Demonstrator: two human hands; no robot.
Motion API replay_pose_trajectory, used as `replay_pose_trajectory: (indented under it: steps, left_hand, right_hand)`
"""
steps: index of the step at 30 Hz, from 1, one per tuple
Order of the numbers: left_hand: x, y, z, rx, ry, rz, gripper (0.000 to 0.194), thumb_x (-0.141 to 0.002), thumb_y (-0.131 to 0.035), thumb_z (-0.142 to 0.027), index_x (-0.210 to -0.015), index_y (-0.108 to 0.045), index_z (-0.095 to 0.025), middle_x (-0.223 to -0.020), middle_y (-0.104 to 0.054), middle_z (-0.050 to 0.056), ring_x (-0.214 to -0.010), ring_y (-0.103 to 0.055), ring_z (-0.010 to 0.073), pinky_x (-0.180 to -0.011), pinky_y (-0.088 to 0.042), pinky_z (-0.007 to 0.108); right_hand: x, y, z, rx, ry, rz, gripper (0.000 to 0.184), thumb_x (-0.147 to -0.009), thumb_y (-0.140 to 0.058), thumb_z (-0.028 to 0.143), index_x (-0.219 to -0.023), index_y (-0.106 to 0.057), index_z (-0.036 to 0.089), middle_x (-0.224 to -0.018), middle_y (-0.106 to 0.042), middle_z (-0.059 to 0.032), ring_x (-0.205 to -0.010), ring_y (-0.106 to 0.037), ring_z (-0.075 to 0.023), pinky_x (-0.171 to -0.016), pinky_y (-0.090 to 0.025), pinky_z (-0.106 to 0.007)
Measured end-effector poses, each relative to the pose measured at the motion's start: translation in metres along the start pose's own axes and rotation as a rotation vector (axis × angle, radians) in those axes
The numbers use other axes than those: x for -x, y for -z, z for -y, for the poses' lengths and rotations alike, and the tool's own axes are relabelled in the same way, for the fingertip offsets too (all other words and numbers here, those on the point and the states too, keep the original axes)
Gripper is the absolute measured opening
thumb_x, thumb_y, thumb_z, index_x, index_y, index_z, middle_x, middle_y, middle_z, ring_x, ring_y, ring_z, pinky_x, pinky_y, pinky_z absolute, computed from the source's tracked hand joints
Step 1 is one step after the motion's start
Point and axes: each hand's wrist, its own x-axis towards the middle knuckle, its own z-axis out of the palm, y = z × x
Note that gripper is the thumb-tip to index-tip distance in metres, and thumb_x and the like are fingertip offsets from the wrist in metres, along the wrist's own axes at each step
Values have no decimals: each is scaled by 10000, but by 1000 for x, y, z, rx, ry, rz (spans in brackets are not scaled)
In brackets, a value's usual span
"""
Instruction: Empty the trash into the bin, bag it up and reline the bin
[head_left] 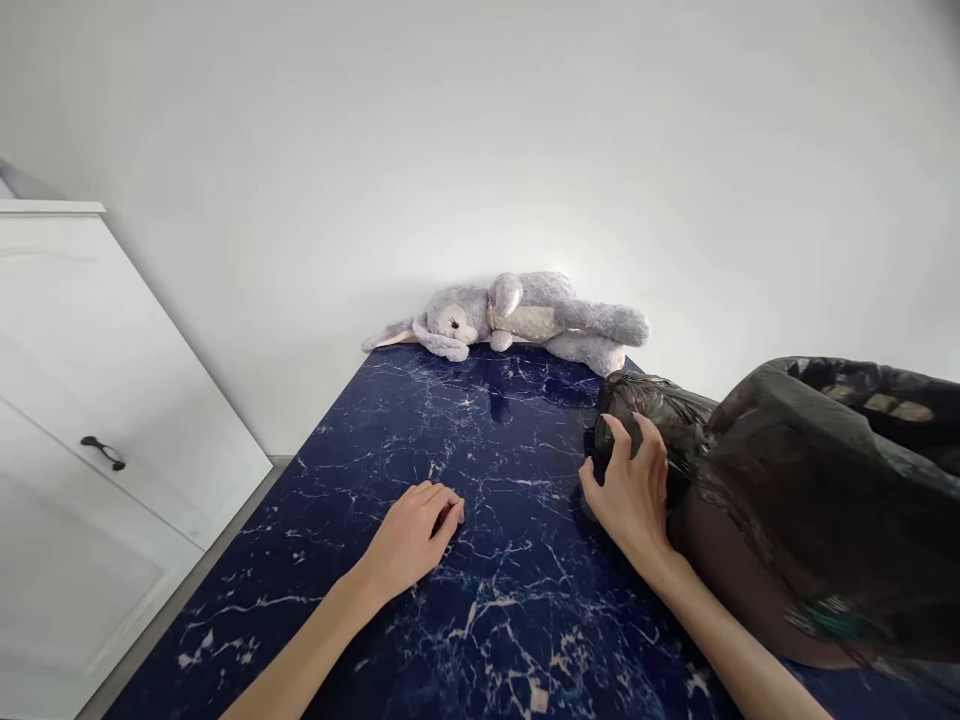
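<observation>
Lying just beyond parted fingers (619, 437) of right hand (628, 495), black bag (664, 408), contact unclear, left hand (409, 535) loosely open

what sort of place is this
Probably a room in a home: a plush rabbit lies at the far edge of a marble-patterned table, with a bag-lined bin at right and a white cabinet at left.
</observation>
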Motion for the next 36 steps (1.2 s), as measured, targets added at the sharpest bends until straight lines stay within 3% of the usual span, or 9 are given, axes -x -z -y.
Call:
replay_pose_trajectory:
  steps: [7,14,24,36]
  left_hand:
    - [0,0,0,2,6,0,422,-1132,-330,-407,-893,-629,-229,-932,-721,37,-864,-641,217,-939,-499,424]
    - [1,0,1,7,15,16,412,-1135,-322,-402,-901,-614,-230,-927,-709,37,-872,-630,225,-940,-488,436]
    - [0,0,1,14,13,23,408,-1137,-329,-395,-916,-627,-224,-926,-708,36,-870,-629,221,-940,-485,435]
    - [2,-2,2,0,-2,5,360,-1138,-364,-334,-926,-632,-220,-927,-705,18,-860,-616,205,-888,-479,392]
  right_hand:
    - [3,-8,-7,20,-18,0,535,-982,-508,341,-1474,-468,134,-1513,-363,-265,-1465,-337,-464,-1134,-412,-685]
    - [2,-7,-8,27,-8,-1,553,-1003,-470,334,-1503,-476,97,-1426,-529,-241,-1428,-381,-447,-1186,-345,-683]
    - [3,-11,-6,-78,62,2,535,-1003,-501,340,-1496,-513,132,-1429,-558,-202,-1387,-446,-394,-1209,-370,-635]
    - [11,10,36,-315,244,98,632,-1020,-548,256,-1624,-370,212,-1491,-539,-168,-1415,-472,-359,-1192,-452,-605]
